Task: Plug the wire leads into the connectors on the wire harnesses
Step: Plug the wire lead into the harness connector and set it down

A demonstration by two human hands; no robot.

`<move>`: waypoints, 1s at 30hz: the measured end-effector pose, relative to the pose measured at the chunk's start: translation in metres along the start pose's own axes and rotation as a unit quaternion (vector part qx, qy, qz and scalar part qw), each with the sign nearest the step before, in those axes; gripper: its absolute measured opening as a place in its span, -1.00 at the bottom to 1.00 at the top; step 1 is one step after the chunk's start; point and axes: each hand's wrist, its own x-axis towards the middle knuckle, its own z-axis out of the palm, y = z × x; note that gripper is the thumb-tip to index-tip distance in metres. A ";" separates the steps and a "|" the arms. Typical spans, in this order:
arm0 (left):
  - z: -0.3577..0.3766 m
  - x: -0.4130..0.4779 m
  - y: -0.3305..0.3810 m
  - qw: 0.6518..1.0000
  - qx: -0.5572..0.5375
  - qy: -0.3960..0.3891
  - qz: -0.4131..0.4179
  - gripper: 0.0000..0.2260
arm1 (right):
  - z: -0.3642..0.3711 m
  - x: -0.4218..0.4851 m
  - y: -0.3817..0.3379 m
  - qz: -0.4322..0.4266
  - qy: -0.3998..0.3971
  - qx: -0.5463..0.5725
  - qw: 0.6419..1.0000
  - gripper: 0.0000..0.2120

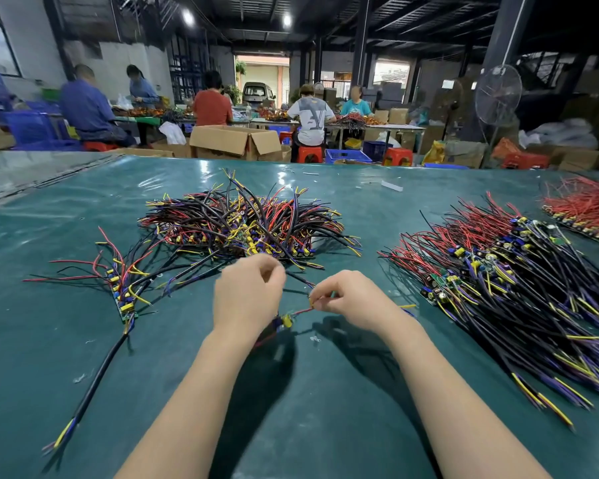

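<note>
Over the green table (pixel 83 340), my left hand (pixel 248 292) has its fingers curled round a wire harness; its small board with a yellow part (pixel 286 320) hangs below the wrist. A black cable (pixel 300 279) runs from the fingertips toward my right hand (pixel 346 295). That hand pinches a thin red wire lead (pixel 303 310) at its end, with the lead running back to the small board. The fingers hide the contact point between lead and connector.
A tangled heap of harnesses (pixel 242 219) lies just beyond my hands. A short row of boards with leads (pixel 123 292) sits at the left, with a long black cable (pixel 94 378) trailing toward me. A large ordered stack of harnesses (pixel 505 281) fills the right; red wires (pixel 588 205) lie far right. People work at tables behind.
</note>
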 end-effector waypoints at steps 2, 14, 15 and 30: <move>0.003 0.000 -0.003 0.973 -0.085 -0.198 -0.085 -0.77 | 0.003 0.000 -0.003 -0.032 -0.010 -0.003 0.999 -0.88; 0.009 0.002 -0.008 0.826 -0.423 -0.278 -0.248 -0.83 | 0.009 0.003 -0.004 0.009 0.342 -0.041 0.939 -0.75; 0.009 0.002 -0.008 0.814 -0.443 -0.281 -0.251 -0.83 | 0.007 0.004 -0.002 0.019 0.320 0.018 0.947 -0.69; 0.013 0.000 -0.001 0.783 -0.486 -0.296 -0.250 -0.80 | 0.012 0.007 -0.008 -0.024 0.122 0.423 0.898 -0.87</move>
